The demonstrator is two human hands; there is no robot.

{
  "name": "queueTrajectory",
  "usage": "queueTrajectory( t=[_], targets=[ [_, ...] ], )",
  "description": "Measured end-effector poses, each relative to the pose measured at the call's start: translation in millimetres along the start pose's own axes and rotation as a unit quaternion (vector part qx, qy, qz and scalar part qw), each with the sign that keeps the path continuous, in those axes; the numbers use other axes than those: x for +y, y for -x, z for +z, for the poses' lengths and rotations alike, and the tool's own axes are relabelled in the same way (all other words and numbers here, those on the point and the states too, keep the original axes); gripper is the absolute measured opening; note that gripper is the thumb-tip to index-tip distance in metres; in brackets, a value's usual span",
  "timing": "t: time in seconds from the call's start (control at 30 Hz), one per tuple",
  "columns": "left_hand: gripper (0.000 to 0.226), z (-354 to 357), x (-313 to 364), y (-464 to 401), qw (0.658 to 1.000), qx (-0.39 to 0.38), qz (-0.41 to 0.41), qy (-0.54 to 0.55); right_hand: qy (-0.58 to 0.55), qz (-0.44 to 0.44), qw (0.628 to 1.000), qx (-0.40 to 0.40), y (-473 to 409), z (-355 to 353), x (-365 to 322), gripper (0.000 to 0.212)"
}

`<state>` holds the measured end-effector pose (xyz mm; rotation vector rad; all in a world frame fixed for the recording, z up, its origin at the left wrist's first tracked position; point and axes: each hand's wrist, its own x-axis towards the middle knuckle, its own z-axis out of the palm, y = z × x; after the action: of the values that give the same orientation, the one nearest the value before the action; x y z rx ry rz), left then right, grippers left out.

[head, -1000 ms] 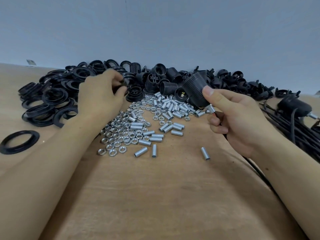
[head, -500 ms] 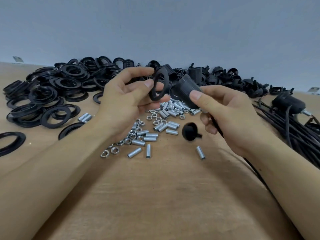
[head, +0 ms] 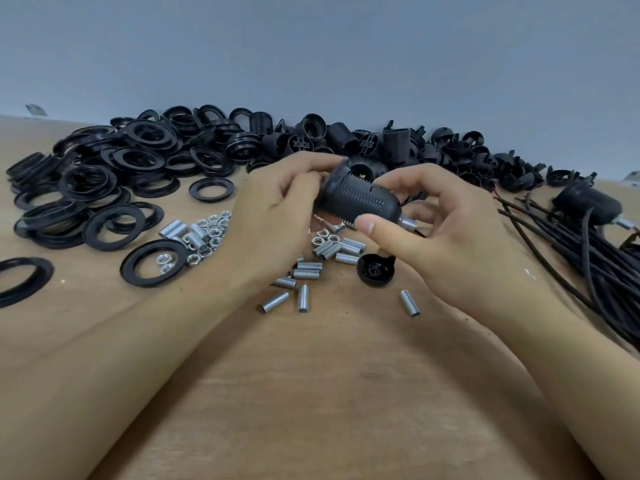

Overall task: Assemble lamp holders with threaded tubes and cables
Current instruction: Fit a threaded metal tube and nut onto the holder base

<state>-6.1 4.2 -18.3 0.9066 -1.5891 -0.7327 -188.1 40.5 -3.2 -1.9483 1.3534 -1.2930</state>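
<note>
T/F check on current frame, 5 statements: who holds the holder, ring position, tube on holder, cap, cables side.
1. Both hands are on the lamp holder. True: the left hand grips the ring end, the right hand the tube end.
2. The holder stands upright on the table. False: it is held above the table, lying roughly sideways.
3. A metal tube sticks out of the holder's right end. True.
4. The loose black cap sits inside a ring. False: it lies on bare table beside the loose tubes, below the right hand.
5. The cables lie at the left edge. False: they lie at the right; the rings are piled at the left.
</note>
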Motion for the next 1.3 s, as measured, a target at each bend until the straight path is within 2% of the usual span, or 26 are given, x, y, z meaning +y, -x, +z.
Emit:
queueTrajectory(
  t=[0.17, 0.27, 0.33, 0.43, 0.6, 0.7, 0.83, 0.93, 1.03, 1.1, 1.17, 1.23, 1.3],
  targets=[
    [0.041, 2, 5, 6, 0.998, -0.060, 0.010, 0.026, 0.051, -0.064, 0.996, 0.026, 1, 1, -4, 0.036],
    [0.052, 4, 6, 3, 0.987, -0.087, -0.051, 0.122, 0.087, -0.082, 0.992, 0.040, 2, -2, -3, 0.037],
    [0.045, 1, 6, -2, 0.973, -0.090, -0.102, 0.189, 0.095, -0.091, 0.991, 0.041, 2, -3, -3, 0.038],
    [0.036, -9, 6, -8, 0.938, -0.150, -0.161, 0.269, 0.089, -0.113, 0.989, 0.039, 1, -3, -4, 0.036],
    [0.048, -19, 1, -9, 0.969, -0.166, -0.093, 0.155, 0.086, -0.132, 0.987, 0.036, 1, -7, -3, 0.037],
    [0.041, -18, 2, -8, 0.978, -0.159, -0.074, 0.109, 0.100, -0.157, 0.982, 0.032, 1, -7, 0, 0.036],
    [0.041, -17, 4, -6, 0.982, -0.148, -0.080, 0.089, 0.204, -0.259, 0.942, 0.060, -1, -6, 0, 0.027],
    [0.050, -16, 5, -5, 0.979, -0.146, -0.099, 0.106, 0.231, -0.288, 0.926, 0.078, 0, -5, 0, 0.022],
    [0.037, -23, 5, -7, 0.967, -0.169, -0.086, 0.168, 0.158, -0.254, 0.952, 0.063, -1, -8, 3, 0.031],
    [0.043, -29, 5, -8, 0.955, -0.199, -0.072, 0.209, 0.103, -0.206, 0.972, 0.043, -2, -12, 2, 0.035],
    [0.057, -31, 8, -9, 0.942, -0.211, -0.066, 0.250, 0.098, -0.181, 0.978, 0.037, -2, -12, 4, 0.035],
    [0.059, -32, 11, -10, 0.924, -0.195, -0.081, 0.318, 0.109, -0.177, 0.978, 0.037, -3, -10, 4, 0.036],
    [0.049, -36, 13, -11, 0.904, -0.149, -0.104, 0.386, 0.104, -0.166, 0.980, 0.035, -3, -11, 5, 0.036]
  ],
)
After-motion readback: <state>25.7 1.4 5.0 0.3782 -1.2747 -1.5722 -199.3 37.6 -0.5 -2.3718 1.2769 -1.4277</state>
